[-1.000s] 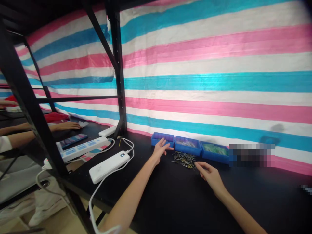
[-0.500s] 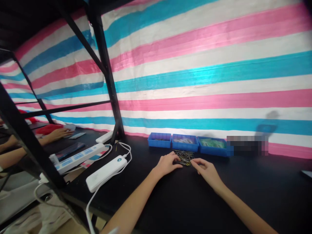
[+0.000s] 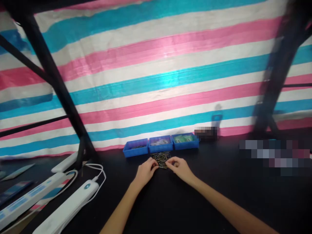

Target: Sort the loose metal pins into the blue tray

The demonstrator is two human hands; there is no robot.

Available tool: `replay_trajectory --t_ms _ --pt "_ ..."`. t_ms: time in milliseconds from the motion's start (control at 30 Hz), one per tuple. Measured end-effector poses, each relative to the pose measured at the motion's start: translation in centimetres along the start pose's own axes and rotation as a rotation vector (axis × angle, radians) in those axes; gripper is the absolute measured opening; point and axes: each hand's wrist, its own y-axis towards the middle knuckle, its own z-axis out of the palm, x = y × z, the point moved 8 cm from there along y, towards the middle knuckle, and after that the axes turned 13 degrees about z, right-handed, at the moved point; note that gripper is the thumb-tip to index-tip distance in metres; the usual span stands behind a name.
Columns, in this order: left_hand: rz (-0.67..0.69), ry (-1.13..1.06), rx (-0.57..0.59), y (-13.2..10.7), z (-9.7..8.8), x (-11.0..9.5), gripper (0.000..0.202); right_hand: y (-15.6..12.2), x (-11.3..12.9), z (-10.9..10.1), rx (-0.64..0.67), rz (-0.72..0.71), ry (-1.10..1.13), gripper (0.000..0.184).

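Observation:
A small heap of thin dark and brass-coloured pins [image 3: 162,157] lies on the black table [image 3: 185,208], just in front of three blue trays. My left hand [image 3: 145,170] rests at the heap's left edge with its fingers curled in a pinch on the pins. At the heap's right edge my right hand [image 3: 179,168] has its fingertips drawn together over the pins. What each pinch holds is too small to make out. The left blue tray [image 3: 135,149] looks nearly bare, the middle tray [image 3: 160,143] holds pale bits, the right tray [image 3: 185,140] holds green bits.
A striped pink, blue and white tarp hangs behind the table. Black rack posts stand at the left [image 3: 60,94] and right [image 3: 280,71]. White power strips [image 3: 70,208] with cables lie at the lower left. Blurred-out patches sit at the right.
The camera has swung right and down. My left hand came back from the left tray to the pin heap, and both hands closed in on the heap from either side.

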Motion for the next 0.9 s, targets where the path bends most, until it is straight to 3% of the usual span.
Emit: replay_trajectory --t_ms 267,400,567,900 --pt "-0.008 0.021 -0.041 0.2 0.2 -0.1 0.014 -2.7 3.6 0.7 -0.054 -0.334 -0.397 0.006" --pt "-0.031 0.002 -0.076 0.2 -0.3 0.1 0.015 -2.4 2.8 0.7 -0.075 -0.316 -0.453 0.006" --pt "-0.084 -0.006 -0.094 0.3 -0.6 0.2 0.014 -2.0 1.8 0.7 -0.039 -0.257 -0.487 0.019" --pt "-0.065 0.054 -0.129 0.4 -1.7 -0.9 0.019 -2.3 2.1 0.9 0.004 -0.240 -0.572 0.032"
